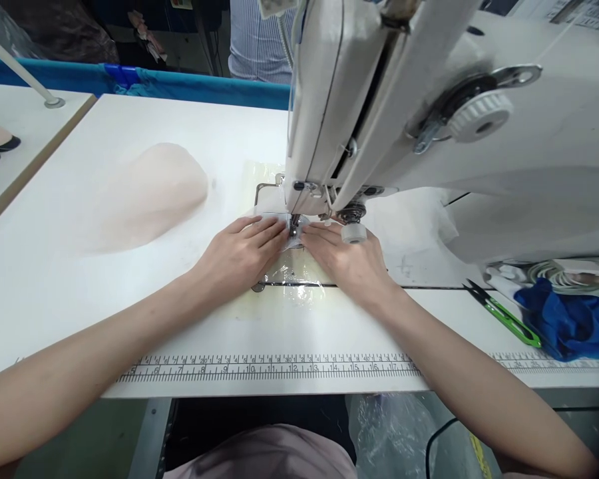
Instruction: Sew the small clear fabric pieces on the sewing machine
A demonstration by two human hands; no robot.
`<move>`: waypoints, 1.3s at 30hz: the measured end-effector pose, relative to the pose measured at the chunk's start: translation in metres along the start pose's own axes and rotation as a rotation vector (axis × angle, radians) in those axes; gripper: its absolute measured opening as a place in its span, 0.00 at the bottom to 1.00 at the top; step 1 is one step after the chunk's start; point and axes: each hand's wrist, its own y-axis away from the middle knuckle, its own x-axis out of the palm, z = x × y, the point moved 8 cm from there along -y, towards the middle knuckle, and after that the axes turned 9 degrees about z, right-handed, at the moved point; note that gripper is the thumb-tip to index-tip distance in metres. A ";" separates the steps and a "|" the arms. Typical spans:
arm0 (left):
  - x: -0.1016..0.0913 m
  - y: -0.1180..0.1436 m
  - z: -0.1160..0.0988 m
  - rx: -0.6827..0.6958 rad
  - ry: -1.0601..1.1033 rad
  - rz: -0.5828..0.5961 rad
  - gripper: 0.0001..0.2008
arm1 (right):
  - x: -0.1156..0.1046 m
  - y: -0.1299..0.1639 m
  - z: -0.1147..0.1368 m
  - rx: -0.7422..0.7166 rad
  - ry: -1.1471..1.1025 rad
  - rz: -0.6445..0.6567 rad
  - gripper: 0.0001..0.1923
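Pressing flat on a small, glossy piece of clear plastic film at centre frame, left hand and right hand, both laid open with fingers stretched out and fingertips nearly meeting either side of the needle and presser foot; nothing gripped, only palms and fingers bearing down on the film. Crinkled and shiny where light catches it, lying over the metal needle plate and a yellowish patch of the smooth white worktop. Looming over the upper right of the frame, the bulky cream-white sewing machine, hard and smooth-shelled, with a ribbed white knob on a metal disc and a small white roller-like part just beside the right hand's knuckles. Lying to the left of centre, a soft, rounded, pale-pink mound of sheer fabric, well apart from the hands. Running along the lower edge of the worktop, a printed ruler strip with black numbers. Resting at lower right, slim green-handled thread snips near a rumpled heap of blue cloth. Showing at the top, a striped shirt of another person beyond a blue rail.
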 end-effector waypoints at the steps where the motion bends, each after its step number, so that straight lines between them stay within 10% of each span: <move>1: 0.000 0.000 0.000 0.000 0.001 -0.003 0.16 | -0.001 0.000 0.002 -0.011 0.043 -0.016 0.14; 15: 0.005 0.003 0.008 -0.110 0.017 0.092 0.30 | -0.009 0.002 0.008 -0.062 0.090 -0.072 0.15; 24: -0.037 0.005 -0.009 0.020 -0.131 -0.120 0.07 | -0.031 0.008 0.030 -0.107 0.056 -0.203 0.18; 39: -0.009 -0.001 0.005 0.063 0.140 0.052 0.14 | -0.012 0.010 0.031 0.003 -0.022 0.055 0.16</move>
